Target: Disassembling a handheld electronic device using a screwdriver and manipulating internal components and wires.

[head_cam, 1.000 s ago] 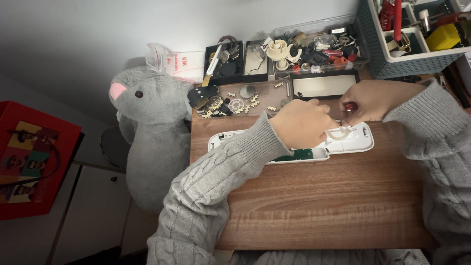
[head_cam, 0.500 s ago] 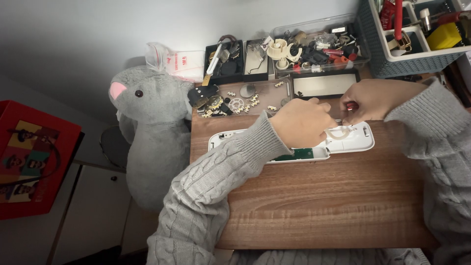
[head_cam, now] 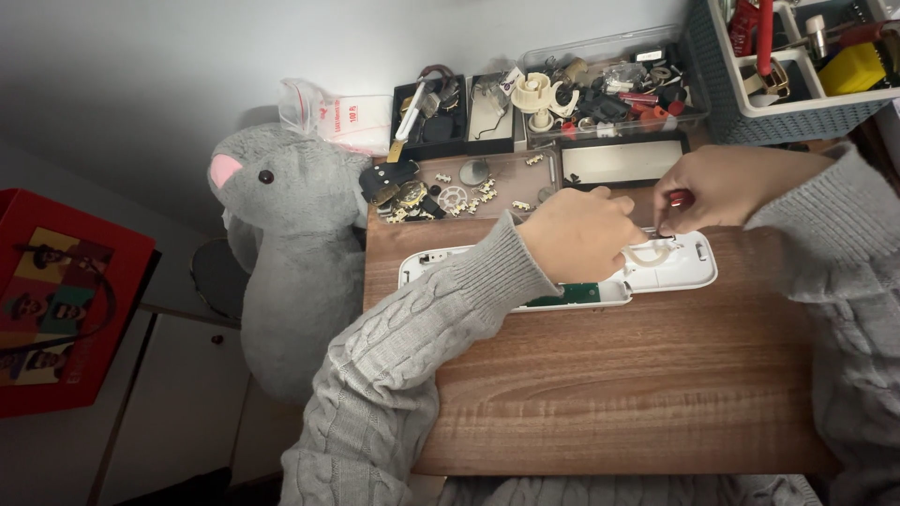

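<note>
A long white plastic casing (head_cam: pixel 689 267) lies open on the wooden table (head_cam: pixel 619 384), with a green circuit board (head_cam: pixel 562 296) showing inside it. My left hand (head_cam: pixel 581 234) rests on the casing's middle and presses it down, fingers curled. My right hand (head_cam: pixel 717 187) grips a small red-handled screwdriver (head_cam: pixel 681 199), its tip down at the casing's right part next to a pale ring-shaped piece (head_cam: pixel 649 255). Both arms wear grey cable-knit sleeves.
Loose gears and small metal parts (head_cam: pixel 450 199) lie at the table's back left. Black trays (head_cam: pixel 469 112) and a clear box of parts (head_cam: pixel 609 89) stand behind. A grey basket with tools (head_cam: pixel 797 66) is at the back right. A grey plush mouse (head_cam: pixel 291 253) sits left of the table.
</note>
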